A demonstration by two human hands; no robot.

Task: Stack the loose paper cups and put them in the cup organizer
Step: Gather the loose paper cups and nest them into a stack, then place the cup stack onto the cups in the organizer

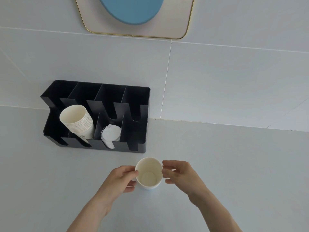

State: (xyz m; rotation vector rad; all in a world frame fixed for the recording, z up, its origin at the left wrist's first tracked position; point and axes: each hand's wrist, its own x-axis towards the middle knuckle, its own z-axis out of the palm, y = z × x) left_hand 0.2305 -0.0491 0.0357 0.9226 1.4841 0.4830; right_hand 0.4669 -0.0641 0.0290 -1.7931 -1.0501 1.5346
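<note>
Near the lower middle of the frame, an upright paper cup (148,173) stands on the pale counter (234,164), pinched lightly at its rim between the left hand (122,179) and right hand (179,174). Thin paper could crumple if either grip tightens. Up-left, the black cup organizer (137,118) holds a leaning cup stack (77,121) beside a lid (110,133); pushing this cup in crooked could jam it or topple the stack.
</note>
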